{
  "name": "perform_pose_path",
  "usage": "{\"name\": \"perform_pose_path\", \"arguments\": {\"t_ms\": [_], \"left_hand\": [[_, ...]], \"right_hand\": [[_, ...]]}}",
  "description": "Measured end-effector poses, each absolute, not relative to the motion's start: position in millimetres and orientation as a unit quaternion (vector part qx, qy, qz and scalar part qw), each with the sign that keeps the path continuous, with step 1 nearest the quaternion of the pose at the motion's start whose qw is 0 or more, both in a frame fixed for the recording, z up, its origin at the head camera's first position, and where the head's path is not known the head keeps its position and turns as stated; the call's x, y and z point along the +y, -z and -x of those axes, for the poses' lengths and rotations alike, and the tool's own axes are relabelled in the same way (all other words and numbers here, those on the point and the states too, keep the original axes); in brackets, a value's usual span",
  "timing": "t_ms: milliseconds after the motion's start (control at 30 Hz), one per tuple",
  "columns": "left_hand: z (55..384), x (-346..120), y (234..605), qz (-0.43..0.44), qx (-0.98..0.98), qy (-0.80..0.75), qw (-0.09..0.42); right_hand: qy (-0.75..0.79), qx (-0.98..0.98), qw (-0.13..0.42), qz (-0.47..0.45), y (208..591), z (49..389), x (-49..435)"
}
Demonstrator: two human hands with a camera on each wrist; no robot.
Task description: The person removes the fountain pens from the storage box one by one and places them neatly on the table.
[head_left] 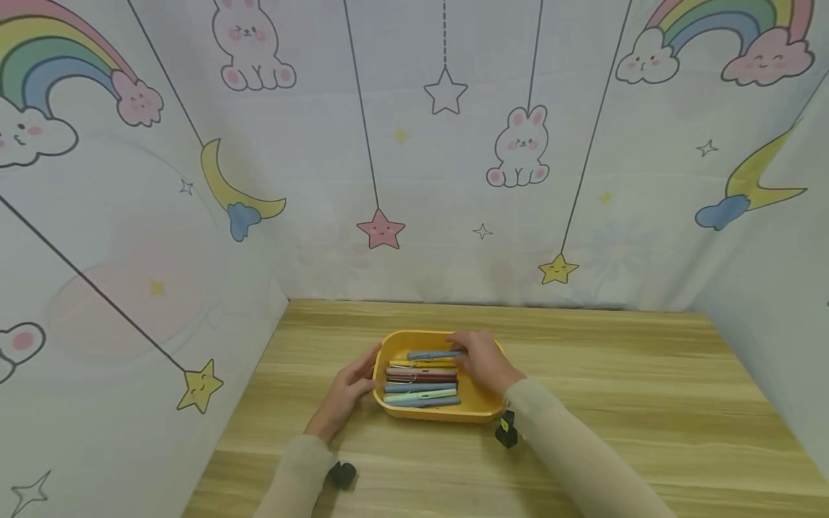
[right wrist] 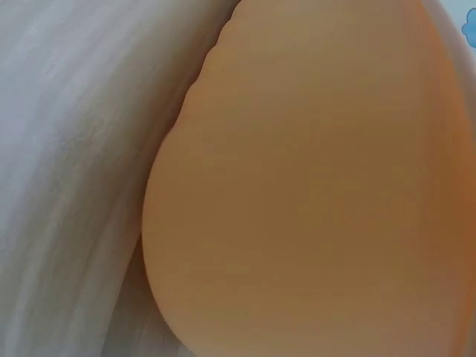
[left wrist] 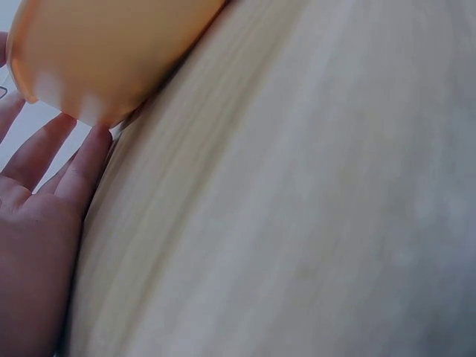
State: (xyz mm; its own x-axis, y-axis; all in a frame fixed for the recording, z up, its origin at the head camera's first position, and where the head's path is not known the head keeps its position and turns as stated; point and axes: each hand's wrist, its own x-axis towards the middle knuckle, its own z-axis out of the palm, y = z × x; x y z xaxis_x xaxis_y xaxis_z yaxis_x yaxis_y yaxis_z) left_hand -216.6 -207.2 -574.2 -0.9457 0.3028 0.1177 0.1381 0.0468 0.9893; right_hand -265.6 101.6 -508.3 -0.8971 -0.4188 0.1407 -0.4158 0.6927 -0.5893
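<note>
A yellow plastic tray [head_left: 482,411] stands on the table with several pens lying side by side in it. My left hand [head_left: 346,394] rests against the tray's left end, and in the left wrist view the fingertips of the left hand [left wrist: 56,178] touch its wall with the fingers fairly straight. Reaching over the tray's right side, my right hand [head_left: 486,362] pinches the right end of a blue pen [head_left: 430,355] near the far wall. Below that pen lie a yellow pen [head_left: 421,364], a dark red pen [head_left: 430,377] and a pale green pen [head_left: 421,396]. The tray's outer wall [right wrist: 297,186] fills the right wrist view, which hides the right fingers.
The wood-grain table [head_left: 622,403] extends around the tray on all sides. A printed cloth backdrop [head_left: 447,180] with rabbits, stars and moons rises behind the table and along both sides. Small black devices [head_left: 507,430] sit at the wrists.
</note>
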Motion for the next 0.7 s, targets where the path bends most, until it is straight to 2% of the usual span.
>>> {"name": "perform_pose_path", "arguments": {"t_ms": [200,467,700], "left_hand": [[215.8,-206.8,574.2,-0.148,0.719,-0.677,0.061],[217.7,-206.5,575.2,-0.144,0.717,-0.679,0.066],[217.6,-207.0,575.9,-0.143,0.715,-0.68,0.069]], "right_hand": [[0.317,0.92,-0.036,0.228,507.8,261.9,103.3],[0.362,0.906,-0.051,0.214,502.5,256.9,105.0],[0.37,0.898,-0.09,0.221,502.4,254.2,112.1]]}}
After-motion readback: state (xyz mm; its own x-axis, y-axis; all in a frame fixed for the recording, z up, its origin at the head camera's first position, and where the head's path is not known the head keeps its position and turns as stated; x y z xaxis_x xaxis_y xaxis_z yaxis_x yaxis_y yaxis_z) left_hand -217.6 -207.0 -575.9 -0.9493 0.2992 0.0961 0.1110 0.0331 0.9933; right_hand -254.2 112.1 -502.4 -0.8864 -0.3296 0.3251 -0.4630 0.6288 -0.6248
